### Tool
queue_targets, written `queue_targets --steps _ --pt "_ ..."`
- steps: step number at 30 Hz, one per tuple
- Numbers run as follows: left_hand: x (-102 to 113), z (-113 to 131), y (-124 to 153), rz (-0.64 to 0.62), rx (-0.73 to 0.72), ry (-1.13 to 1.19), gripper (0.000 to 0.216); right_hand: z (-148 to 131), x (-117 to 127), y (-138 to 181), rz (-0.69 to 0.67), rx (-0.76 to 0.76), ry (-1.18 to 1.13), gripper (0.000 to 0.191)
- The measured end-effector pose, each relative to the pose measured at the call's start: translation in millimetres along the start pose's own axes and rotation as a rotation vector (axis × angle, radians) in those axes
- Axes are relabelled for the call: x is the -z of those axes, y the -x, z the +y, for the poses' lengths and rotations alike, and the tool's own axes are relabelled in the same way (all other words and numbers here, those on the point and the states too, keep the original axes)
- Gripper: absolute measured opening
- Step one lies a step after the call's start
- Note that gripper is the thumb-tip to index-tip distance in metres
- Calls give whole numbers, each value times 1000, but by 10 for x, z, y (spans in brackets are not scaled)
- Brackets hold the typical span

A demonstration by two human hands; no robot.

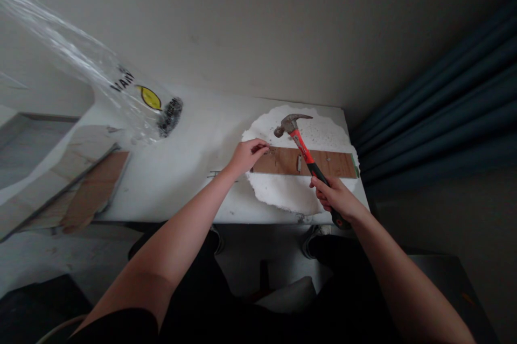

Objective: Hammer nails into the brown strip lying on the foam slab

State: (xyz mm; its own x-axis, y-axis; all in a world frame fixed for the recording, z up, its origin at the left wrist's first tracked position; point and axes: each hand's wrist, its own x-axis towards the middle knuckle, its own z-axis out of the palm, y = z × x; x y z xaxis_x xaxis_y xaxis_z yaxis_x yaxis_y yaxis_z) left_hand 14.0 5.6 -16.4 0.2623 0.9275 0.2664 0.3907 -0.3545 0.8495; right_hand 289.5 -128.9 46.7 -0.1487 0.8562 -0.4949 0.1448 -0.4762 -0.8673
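Observation:
My right hand [333,196] is wrapped round the black grip of a claw hammer [302,147] with a red and black handle. The hammer's steel head is raised above the brown wooden plank [285,162]. Over the plank's left end is my left hand [251,153], thumb and fingers pinched together; whatever they hold is too small to make out. A small metal piece [299,162] shows at the plank's middle. The plank lies on a rough-edged white slab [278,193]. A few thin nails [214,174] lie on the table beside my left forearm.
The white table [173,177] stands against a grey wall. A clear printed plastic bag [151,97] lies at its back left, and wooden boards [97,193] rest at the left edge. Dark blue curtains [440,96] hang on the right.

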Motion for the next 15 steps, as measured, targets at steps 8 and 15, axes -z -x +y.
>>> queue_targets --steps 8,15 --pt "0 27 -3 -3 14 -13 13 -1 -9 7 -17 -8 -2 46" --pt "3 30 3 0 12 -19 12 7 1 0 -5 -13 24 48"
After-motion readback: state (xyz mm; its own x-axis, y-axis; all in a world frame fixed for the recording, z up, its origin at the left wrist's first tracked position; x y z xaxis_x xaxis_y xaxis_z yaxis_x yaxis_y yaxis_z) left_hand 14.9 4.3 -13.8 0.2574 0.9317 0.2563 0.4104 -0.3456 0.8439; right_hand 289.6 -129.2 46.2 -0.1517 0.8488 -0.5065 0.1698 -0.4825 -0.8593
